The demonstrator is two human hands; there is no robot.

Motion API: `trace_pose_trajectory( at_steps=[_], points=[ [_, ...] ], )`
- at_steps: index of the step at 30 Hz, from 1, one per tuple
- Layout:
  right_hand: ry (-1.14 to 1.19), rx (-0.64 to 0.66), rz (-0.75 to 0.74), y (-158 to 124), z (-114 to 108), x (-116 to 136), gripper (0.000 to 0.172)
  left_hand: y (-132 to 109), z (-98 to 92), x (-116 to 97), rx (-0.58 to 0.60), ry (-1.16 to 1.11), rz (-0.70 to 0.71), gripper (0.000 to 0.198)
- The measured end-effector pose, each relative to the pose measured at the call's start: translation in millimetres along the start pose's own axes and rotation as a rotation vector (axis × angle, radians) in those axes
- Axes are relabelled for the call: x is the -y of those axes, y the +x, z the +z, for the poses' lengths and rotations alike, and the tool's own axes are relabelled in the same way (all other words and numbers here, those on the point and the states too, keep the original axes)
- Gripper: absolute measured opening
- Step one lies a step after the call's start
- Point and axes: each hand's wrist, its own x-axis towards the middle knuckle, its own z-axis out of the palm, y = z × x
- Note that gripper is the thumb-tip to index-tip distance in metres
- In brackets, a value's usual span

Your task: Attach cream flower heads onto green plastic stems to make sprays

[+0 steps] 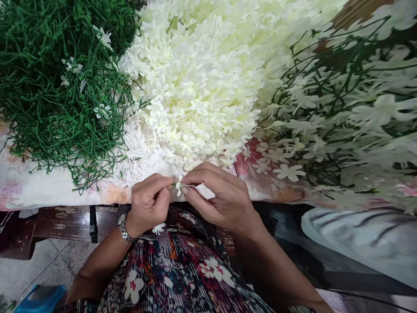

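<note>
My left hand [150, 201] and my right hand [216, 195] meet at the table's front edge, fingertips pinched together on one small white artificial flower [178, 185]. The left hand wears a metal watch [123, 227]. A thin stem seems to run under the right fingers, but I cannot make it out clearly. Right behind the hands lies a big heap of loose cream-white flowers [202, 74]. One stray white flower [159, 228] rests on my patterned lap.
A pile of bare green plastic stems [61, 82] fills the back left. Assembled stems with white flowers [352, 108] lie at the right. A floral cloth [32, 187] covers the table. White spiky plastic pieces [137, 150] lie between the piles. Striped fabric [365, 243] is at lower right.
</note>
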Motion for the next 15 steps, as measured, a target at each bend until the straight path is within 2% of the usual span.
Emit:
trace_pose_trajectory(
  at_steps=[4, 8, 15],
  points=[
    [0.002, 0.001, 0.022, 0, 4, -3, 0.012, -3, 3.6, 6, -0.011, 0.101, 0.079, 0.016],
    [-0.056, -0.029, -0.001, -1, 9, -6, 0.012, -3, 7.4, 9, -0.021, 0.110, 0.052, 0.014],
    [-0.052, -0.036, -0.009, -3, 17, -13, 0.011, 0, 6.5, 12, 0.039, 0.103, 0.001, 0.011]
  ],
)
